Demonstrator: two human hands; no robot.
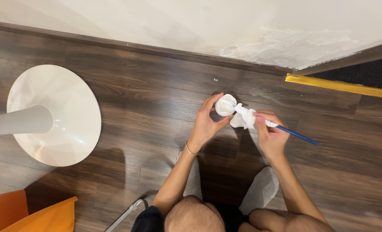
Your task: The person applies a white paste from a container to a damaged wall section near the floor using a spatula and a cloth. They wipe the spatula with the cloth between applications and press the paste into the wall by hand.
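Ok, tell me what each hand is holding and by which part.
Left hand grips a small white tub around its side. Right hand holds a blue-handled brush by its upper handle, together with white tissue.

Left hand (206,124) holds white cup (225,105), right hand (269,136) w/ blue-handled tool (300,136), tissue (244,119)

Dark wood-plank floor (148,90) lies under my hands; a round white pedestal base (57,116) stands left of them.

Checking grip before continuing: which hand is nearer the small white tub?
Left. The left hand is wrapped around the small white tub; the right hand sits apart to its right, holding the blue-handled brush.
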